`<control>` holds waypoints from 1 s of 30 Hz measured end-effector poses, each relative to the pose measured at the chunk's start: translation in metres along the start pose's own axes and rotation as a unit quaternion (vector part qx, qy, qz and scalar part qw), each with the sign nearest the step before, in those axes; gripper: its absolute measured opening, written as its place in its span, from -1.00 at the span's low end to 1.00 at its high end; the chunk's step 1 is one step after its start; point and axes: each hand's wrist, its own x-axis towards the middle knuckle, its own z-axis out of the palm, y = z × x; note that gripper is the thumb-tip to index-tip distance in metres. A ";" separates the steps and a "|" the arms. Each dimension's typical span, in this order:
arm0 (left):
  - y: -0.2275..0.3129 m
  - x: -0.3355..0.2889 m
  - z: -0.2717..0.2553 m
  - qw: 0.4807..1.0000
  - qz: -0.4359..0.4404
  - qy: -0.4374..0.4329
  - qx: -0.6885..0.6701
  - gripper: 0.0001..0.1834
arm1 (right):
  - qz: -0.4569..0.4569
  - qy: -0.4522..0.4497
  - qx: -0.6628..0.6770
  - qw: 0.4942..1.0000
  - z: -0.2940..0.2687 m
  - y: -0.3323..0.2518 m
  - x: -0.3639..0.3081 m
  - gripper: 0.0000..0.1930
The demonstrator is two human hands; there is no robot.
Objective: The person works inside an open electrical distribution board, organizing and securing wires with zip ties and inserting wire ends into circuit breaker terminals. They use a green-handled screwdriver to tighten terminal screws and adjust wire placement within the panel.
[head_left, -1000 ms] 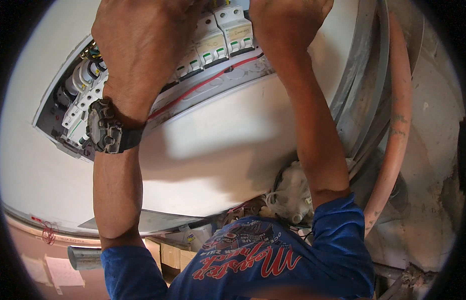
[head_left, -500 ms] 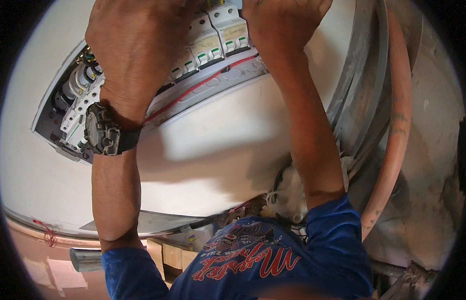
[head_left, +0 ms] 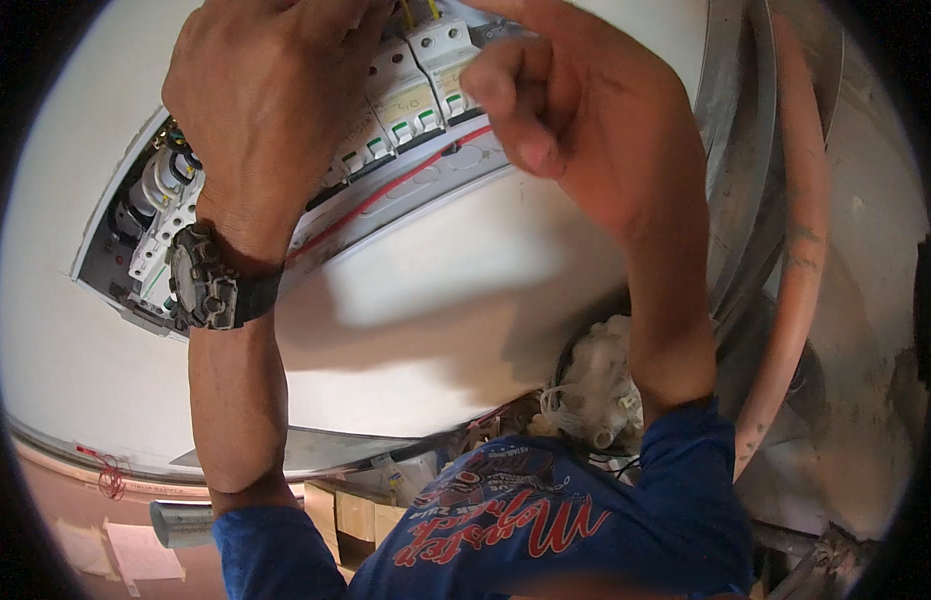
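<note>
A row of white circuit breakers (head_left: 404, 100) with green-marked switches sits in a recessed distribution box (head_left: 111, 283). My left hand (head_left: 271, 105), with a dark watch (head_left: 208, 280) at the wrist, covers the middle of the row. Its fingertips are hidden behind the hand and by the upper edge. My right hand (head_left: 606, 120) is in front of the row's right end, its palm turned partly into view. Some of its fingers are loosely bent and apart, and nothing shows in them. Yellow wires (head_left: 407, 14) enter the breakers from above. A red wire (head_left: 371, 200) runs below them.
White wall (head_left: 416, 330) surrounds the box. Grey strips (head_left: 731, 180) and an orange pipe (head_left: 801, 220) run down the right side. A whitish plastic bag (head_left: 601, 385) lies below my right forearm. Cardboard (head_left: 356, 515) and a grey pipe end (head_left: 176, 524) are at the lower left.
My right hand has moved right and slightly down from the breakers and turned, so its bent fingers now show. The left hand remains over the row, nearly in place.
</note>
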 end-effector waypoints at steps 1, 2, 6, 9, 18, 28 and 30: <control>0.000 0.001 0.001 1.000 -0.004 0.020 0.007 -0.86 | -0.005 -0.033 0.083 0.996 -0.004 0.004 0.008 -0.41; 0.000 0.001 0.000 1.000 -0.013 0.021 0.006 -0.86 | -0.005 -0.067 0.165 0.984 -0.010 0.009 0.016 -0.35; -0.006 -0.002 -0.004 0.999 -0.040 -0.018 -0.016 -0.86 | 0.012 -0.073 0.269 0.960 -0.021 0.022 0.029 -0.15; -0.014 -0.005 -0.006 0.999 -0.022 -0.033 -0.022 -0.82 | 0.004 -0.050 0.314 0.948 -0.017 0.027 0.031 -0.04; -0.016 -0.010 -0.003 0.999 -0.035 -0.034 -0.024 -0.76 | -0.030 -0.046 0.350 0.935 -0.007 0.039 0.039 0.05; -0.015 -0.010 0.000 0.998 -0.042 -0.016 -0.044 -0.82 | -0.027 -0.034 0.361 0.932 -0.005 0.027 0.038 0.09; -0.015 -0.010 -0.001 0.998 -0.039 -0.015 -0.039 -0.82 | -0.031 -0.017 0.322 0.946 -0.002 0.024 0.038 0.08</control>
